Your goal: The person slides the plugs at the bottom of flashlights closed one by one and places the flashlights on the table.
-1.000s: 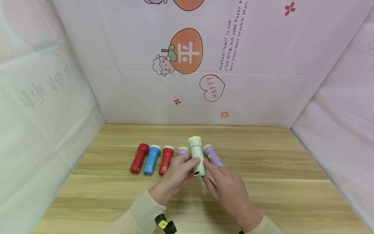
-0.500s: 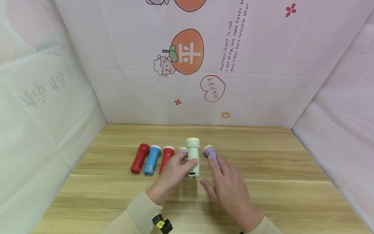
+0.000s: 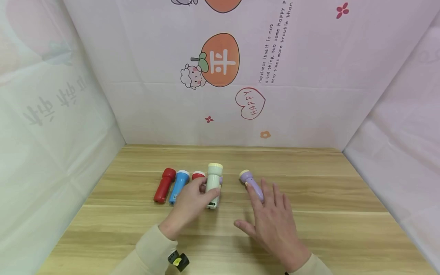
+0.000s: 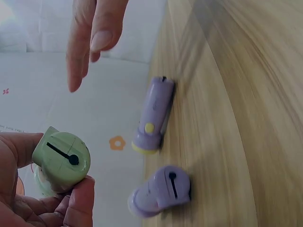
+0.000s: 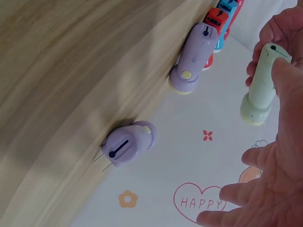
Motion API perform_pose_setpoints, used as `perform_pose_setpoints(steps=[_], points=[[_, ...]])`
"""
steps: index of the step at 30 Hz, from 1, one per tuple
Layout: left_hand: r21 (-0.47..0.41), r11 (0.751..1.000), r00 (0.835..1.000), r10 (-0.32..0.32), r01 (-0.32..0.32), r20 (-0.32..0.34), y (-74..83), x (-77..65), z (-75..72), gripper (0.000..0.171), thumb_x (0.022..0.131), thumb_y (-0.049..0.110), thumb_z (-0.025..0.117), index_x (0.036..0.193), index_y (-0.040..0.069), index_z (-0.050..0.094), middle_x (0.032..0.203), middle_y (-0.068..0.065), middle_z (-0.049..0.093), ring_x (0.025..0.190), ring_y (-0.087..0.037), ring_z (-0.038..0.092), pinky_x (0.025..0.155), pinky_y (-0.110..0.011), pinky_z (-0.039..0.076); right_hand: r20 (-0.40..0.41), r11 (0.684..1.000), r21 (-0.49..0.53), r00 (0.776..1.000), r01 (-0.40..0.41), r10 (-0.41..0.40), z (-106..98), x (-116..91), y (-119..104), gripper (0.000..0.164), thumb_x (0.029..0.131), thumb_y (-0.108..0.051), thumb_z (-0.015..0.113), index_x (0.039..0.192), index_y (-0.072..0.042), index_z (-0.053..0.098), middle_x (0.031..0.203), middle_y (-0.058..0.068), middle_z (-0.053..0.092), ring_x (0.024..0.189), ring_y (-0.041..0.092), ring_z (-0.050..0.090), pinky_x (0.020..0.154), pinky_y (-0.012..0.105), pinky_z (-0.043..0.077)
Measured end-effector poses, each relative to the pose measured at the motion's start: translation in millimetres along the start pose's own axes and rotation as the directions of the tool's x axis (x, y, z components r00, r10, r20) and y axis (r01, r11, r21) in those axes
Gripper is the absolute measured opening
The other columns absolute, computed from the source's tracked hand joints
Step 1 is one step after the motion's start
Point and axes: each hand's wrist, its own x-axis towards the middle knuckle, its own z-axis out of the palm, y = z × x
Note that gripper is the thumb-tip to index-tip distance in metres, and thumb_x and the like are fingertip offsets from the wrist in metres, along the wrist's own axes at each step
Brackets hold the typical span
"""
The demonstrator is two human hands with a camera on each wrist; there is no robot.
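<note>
My left hand [image 3: 192, 200] holds a pale green flashlight [image 3: 214, 179] with a cream rim, raised above the table, head pointing away from me. The right hand [image 3: 275, 221] is spread with straight fingers, close to a purple flashlight [image 3: 252, 185] lying at the right; whether it touches it cannot be told. A second purple flashlight [image 4: 161, 191] lies on the table, mostly hidden behind the green one in the head view. Past my left hand is a red flashlight with a white rim [image 3: 198, 175], partly covered by the fingers.
Further left on the wooden table [image 3: 326, 183] lie a blue flashlight [image 3: 179, 183] and an all-red flashlight [image 3: 165, 186], side by side. Printed white cloth [image 3: 154, 110] stands behind the table and along both sides.
My left hand has carried the green flashlight leftward, away from the right hand. The right hand has let go of the green flashlight and spread its fingers near the right purple one.
</note>
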Motion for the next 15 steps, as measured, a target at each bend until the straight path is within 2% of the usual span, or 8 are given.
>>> perform_pose_setpoints(steps=[5, 8, 12, 15], points=[[0.069, 0.998, 0.998, 0.004, 0.0, -0.055, -6.8, 0.1, -9.1, 0.057, 0.094, 0.052, 0.071, 0.135, 0.013, 0.064, 0.118, -0.001, 0.073, 0.101, -0.016, 0.066, 0.09, -0.04, 0.058, 0.049, 1.0, -0.007, 0.998, -0.027, 0.028, 2, 0, 3, 0.106, 0.079, -0.081, 0.068, 0.16, -0.017, 0.042, 0.16, 0.029, 0.038, 0.143, 0.058, 0.039, 0.109, 0.074, 0.039], [0.164, 0.986, 0.996, 0.016, -0.001, -0.093, -10.6, 0.9, -15.0, 0.059, 0.094, 0.05, 0.071, 0.138, 0.013, 0.063, 0.119, -0.002, 0.073, 0.094, -0.016, 0.066, 0.084, -0.038, 0.057, 0.062, 0.999, -0.005, 0.997, -0.037, 0.037, 3, -1, 4, 0.106, 0.08, -0.081, 0.067, 0.16, -0.016, 0.041, 0.161, 0.028, 0.038, 0.145, 0.057, 0.038, 0.11, 0.074, 0.037], [0.327, 0.945, 0.988, 0.041, 0.01, -0.149, -17.1, 3.2, -24.8, 0.058, 0.093, 0.051, 0.07, 0.136, 0.012, 0.065, 0.11, -0.001, 0.074, 0.084, -0.015, 0.064, 0.071, -0.035, 0.051, 0.072, 0.999, 0.002, 0.996, -0.053, 0.052, 3, -2, 5, 0.106, 0.08, -0.08, 0.067, 0.161, -0.016, 0.04, 0.162, 0.028, 0.037, 0.146, 0.056, 0.036, 0.112, 0.074, 0.035], [0.395, 0.918, 0.983, 0.049, 0.025, -0.176, -24.3, 6.3, -34.0, 0.055, 0.093, 0.05, 0.071, 0.132, 0.011, 0.066, 0.103, -0.001, 0.072, 0.08, -0.017, 0.061, 0.065, -0.032, 0.048, 0.075, 0.998, 0.006, 0.996, -0.057, 0.057, 4, -2, 6, 0.106, 0.081, -0.08, 0.067, 0.161, -0.016, 0.04, 0.162, 0.028, 0.036, 0.146, 0.057, 0.035, 0.112, 0.074, 0.035]])
